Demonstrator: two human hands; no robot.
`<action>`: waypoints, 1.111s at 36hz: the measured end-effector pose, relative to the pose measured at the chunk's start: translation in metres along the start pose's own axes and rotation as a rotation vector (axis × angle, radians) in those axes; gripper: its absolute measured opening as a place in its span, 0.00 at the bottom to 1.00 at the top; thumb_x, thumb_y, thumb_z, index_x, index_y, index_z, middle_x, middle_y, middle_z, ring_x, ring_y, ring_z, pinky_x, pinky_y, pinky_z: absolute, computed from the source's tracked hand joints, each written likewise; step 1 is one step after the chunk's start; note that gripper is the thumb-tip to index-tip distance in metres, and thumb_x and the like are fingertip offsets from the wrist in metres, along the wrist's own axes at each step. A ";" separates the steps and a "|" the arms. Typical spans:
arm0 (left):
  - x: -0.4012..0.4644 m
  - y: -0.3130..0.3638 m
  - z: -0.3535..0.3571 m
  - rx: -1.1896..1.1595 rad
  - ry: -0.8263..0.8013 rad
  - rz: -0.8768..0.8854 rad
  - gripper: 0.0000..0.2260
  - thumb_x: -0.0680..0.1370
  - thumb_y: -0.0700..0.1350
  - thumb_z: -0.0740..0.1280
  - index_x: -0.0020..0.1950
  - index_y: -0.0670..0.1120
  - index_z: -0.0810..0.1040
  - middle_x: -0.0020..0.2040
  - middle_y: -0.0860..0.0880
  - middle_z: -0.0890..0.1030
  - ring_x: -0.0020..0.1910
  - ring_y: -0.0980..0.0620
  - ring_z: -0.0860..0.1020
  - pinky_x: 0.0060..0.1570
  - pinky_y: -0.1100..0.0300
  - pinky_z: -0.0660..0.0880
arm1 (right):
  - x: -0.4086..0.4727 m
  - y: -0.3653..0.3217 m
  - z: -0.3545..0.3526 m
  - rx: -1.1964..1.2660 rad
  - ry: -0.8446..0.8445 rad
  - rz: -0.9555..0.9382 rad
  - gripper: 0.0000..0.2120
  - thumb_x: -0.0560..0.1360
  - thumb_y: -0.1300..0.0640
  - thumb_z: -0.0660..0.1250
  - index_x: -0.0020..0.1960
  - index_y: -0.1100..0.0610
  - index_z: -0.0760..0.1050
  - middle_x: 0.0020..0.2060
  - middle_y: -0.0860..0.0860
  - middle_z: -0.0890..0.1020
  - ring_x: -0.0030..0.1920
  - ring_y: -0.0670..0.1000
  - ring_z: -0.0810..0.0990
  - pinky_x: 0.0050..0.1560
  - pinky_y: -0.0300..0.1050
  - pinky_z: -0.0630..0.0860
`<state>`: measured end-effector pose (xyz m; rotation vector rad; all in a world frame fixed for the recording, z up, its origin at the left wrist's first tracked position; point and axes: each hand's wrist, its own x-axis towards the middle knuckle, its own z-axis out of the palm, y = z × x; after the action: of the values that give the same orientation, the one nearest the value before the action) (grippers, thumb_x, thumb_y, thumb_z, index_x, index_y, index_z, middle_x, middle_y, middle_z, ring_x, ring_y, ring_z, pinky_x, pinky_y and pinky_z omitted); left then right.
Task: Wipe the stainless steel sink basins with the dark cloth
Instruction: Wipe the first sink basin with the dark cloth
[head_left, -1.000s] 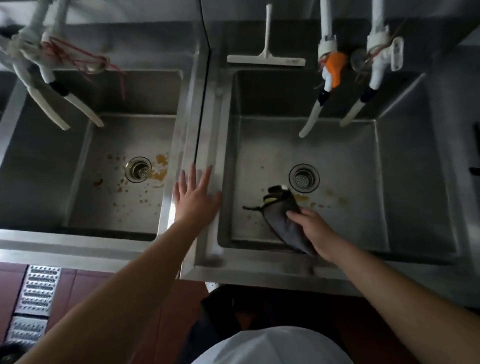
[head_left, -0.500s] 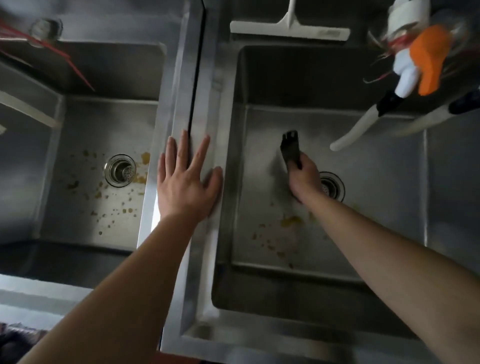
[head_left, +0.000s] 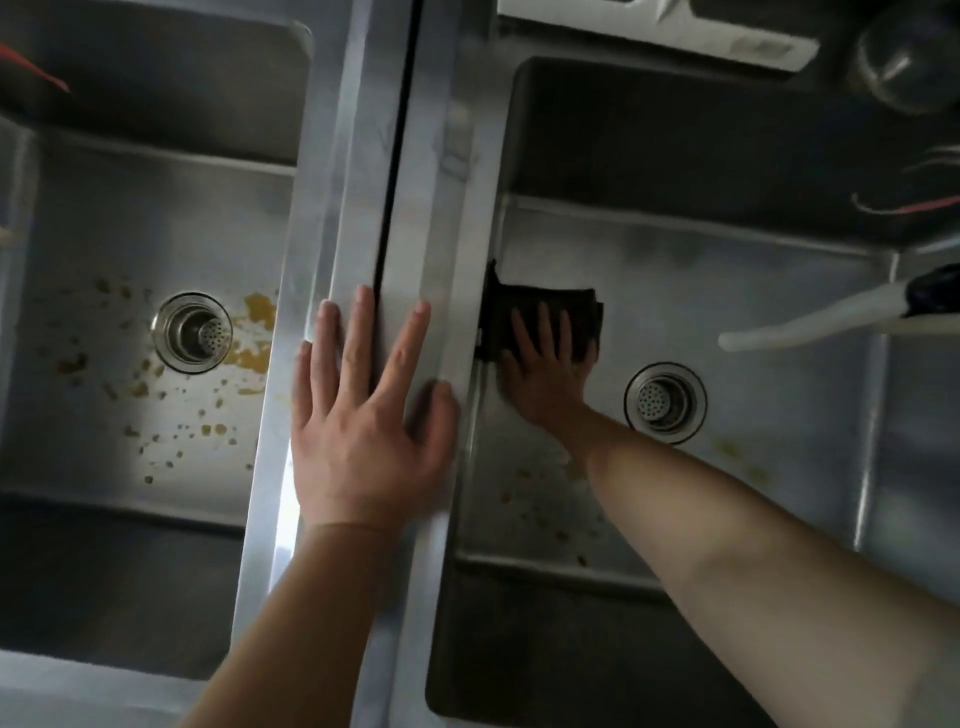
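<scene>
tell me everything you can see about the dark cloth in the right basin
The dark cloth is a charcoal, nearly black rag, soft and matte, spread fairly flat as a rough rectangle. It lies on the floor of the right basin, at its left side, with its left edge running up against the basin's left wall. The right hand presses it down with straight, spread fingers, covering its near part. It sits up and left of the drain, apart from it. No label or pattern is visible.
</scene>
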<state>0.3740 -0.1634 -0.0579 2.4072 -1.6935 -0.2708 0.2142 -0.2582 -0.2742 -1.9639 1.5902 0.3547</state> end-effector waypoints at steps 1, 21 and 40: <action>0.000 0.001 -0.001 -0.003 -0.008 -0.001 0.29 0.79 0.57 0.60 0.80 0.59 0.58 0.82 0.49 0.54 0.81 0.46 0.47 0.78 0.43 0.51 | 0.014 -0.005 -0.007 0.007 0.012 0.022 0.28 0.81 0.37 0.44 0.79 0.37 0.40 0.80 0.47 0.41 0.79 0.53 0.38 0.71 0.67 0.34; -0.001 0.000 0.002 0.024 0.027 0.015 0.28 0.80 0.57 0.60 0.80 0.59 0.58 0.82 0.48 0.55 0.80 0.42 0.50 0.77 0.44 0.51 | -0.032 0.006 0.001 -0.191 -0.138 -0.215 0.30 0.80 0.35 0.46 0.79 0.39 0.43 0.81 0.50 0.43 0.80 0.57 0.39 0.71 0.70 0.39; 0.000 -0.006 0.013 0.021 0.082 0.037 0.28 0.79 0.58 0.58 0.80 0.61 0.56 0.81 0.48 0.56 0.80 0.43 0.51 0.77 0.42 0.52 | -0.135 0.040 0.037 -0.290 -0.201 -0.455 0.24 0.82 0.39 0.50 0.78 0.36 0.53 0.80 0.47 0.50 0.80 0.55 0.45 0.75 0.65 0.40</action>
<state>0.3762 -0.1614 -0.0723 2.3652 -1.7110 -0.1479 0.1477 -0.1331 -0.2409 -2.3493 0.9700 0.5963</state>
